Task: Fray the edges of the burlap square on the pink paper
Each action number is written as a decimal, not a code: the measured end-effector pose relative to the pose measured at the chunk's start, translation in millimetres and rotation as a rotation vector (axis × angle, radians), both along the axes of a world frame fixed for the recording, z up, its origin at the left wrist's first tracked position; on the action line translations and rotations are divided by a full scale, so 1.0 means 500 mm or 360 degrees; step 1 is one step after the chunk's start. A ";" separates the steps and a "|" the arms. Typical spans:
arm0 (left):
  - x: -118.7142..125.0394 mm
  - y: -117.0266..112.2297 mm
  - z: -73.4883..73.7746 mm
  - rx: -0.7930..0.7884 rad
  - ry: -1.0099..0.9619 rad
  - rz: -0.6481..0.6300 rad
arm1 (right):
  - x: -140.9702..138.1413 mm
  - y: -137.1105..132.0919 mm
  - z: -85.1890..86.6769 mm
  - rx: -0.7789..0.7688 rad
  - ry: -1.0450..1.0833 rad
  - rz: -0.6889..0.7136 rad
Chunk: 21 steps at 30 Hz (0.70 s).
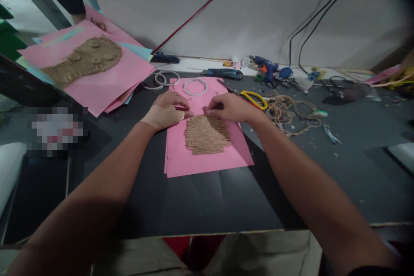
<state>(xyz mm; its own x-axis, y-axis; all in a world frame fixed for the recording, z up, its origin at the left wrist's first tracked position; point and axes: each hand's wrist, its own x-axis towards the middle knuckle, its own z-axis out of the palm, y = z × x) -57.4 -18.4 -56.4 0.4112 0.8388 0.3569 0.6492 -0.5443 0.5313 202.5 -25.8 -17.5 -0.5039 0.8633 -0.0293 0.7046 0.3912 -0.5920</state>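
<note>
My left hand, with a beige bandage wrapped around the wrist, and my right hand meet over a pink paper sheet. Their fingertips are curled close together just above a patch of jute twine strands laid on the sheet. Any thin strand between the fingers is too small to make out. Two white rings lie nearby, one on the sheet's upper part and another on the table beyond my left hand.
A jute-covered shape on stacked pink sheets lies at the left. Beyond the hands are a blue cutter, a blue glue gun, yellow-handled scissors and tangled loose twine. The dark table's front edge runs below.
</note>
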 end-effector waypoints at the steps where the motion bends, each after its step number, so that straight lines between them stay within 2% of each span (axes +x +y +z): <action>1: 0.000 0.000 0.000 -0.0002 -0.0007 0.0002 | -0.001 0.000 -0.001 -0.0006 0.0014 -0.0018; 15: 0.002 -0.001 0.001 0.0012 0.0025 0.0013 | -0.012 -0.004 -0.002 -0.0073 0.0130 -0.0210; 21: 0.001 0.001 -0.002 -0.0062 -0.0029 0.0018 | -0.009 -0.001 -0.005 -0.0092 0.0163 -0.0242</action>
<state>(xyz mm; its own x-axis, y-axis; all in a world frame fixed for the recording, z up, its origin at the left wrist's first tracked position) -57.0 -17.7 -57.6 0.3951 0.8567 0.3315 0.6453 -0.5157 0.5636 197.9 -26.1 -19.9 -0.3705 0.9281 -0.0362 0.6882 0.2481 -0.6818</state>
